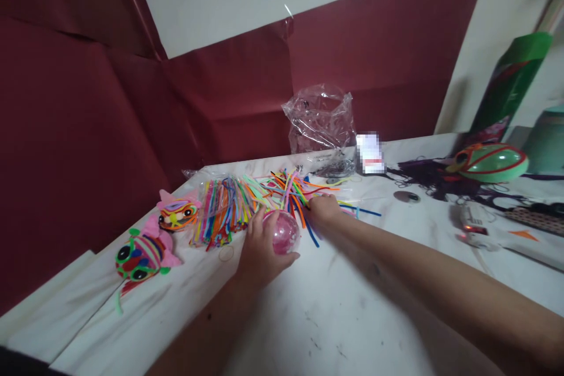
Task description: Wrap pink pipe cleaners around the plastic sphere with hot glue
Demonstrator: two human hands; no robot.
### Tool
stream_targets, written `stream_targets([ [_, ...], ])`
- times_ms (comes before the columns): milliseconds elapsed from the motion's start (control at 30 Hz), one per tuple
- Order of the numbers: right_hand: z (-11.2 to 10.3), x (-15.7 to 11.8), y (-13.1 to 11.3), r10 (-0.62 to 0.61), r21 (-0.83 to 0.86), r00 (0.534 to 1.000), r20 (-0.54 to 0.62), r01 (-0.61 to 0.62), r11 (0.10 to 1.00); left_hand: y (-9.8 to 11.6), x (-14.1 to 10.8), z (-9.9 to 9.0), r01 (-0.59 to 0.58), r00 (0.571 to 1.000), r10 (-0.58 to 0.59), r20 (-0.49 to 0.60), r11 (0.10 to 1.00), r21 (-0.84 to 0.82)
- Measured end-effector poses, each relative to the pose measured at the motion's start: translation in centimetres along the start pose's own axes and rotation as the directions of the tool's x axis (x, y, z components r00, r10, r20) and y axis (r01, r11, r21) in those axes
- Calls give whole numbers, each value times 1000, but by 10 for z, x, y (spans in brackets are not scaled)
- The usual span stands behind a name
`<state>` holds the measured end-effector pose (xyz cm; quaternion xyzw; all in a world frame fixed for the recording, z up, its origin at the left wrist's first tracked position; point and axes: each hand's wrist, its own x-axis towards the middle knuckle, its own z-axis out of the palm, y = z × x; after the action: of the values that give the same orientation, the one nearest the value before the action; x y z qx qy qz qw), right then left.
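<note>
- Looking down from the head camera, we cup a pink translucent ball (282, 232) in our left hand (259, 252), fingers curled and clamped around its near side.
- Our right hand (324, 210) rests just beyond the ball, fingertips closed together on the pile of coloured pipe cleaners (264, 197); which strand they pinch we cannot tell.
- We judge it best to steady the ball and draw a single strand free without dragging the pile.
- Left of our fingers lie two striped fish-like craft figures (141, 255).
- Beyond our fingers, a crumpled clear plastic bag (319, 120) stands on the white marbled table (352, 317), against a maroon paper backdrop (88, 129).
</note>
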<state>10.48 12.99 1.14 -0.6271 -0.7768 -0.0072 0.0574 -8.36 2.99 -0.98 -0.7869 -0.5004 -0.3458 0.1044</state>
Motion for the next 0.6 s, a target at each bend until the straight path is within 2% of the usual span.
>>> stream_targets([
  [133,-16,-10,10,-26,-4,999,-35,25,1000,-1,-1,1,34,999,-34,-15,999,-9],
  [267,-52,-22,42,29,17,996,-80,-28,999,-5,-1,8,34,996,-35,-80,999,-23],
  [367,-81,-27,68,66,57,992,-112,-59,997,-6,2,14,19,998,-18,-64,1000,20],
  [433,-93,-29,78,73,88,993,-90,-65,994,-6,4,17,5,999,-3,-35,998,59],
  [500,-94,-32,80,55,107,998,-36,-51,993,-3,6,18,-7,1000,9,-21,995,95],
  [600,-75,-43,67,16,110,998,57,-22,994,3,7,15,-18,1000,22,-20,988,152],
])
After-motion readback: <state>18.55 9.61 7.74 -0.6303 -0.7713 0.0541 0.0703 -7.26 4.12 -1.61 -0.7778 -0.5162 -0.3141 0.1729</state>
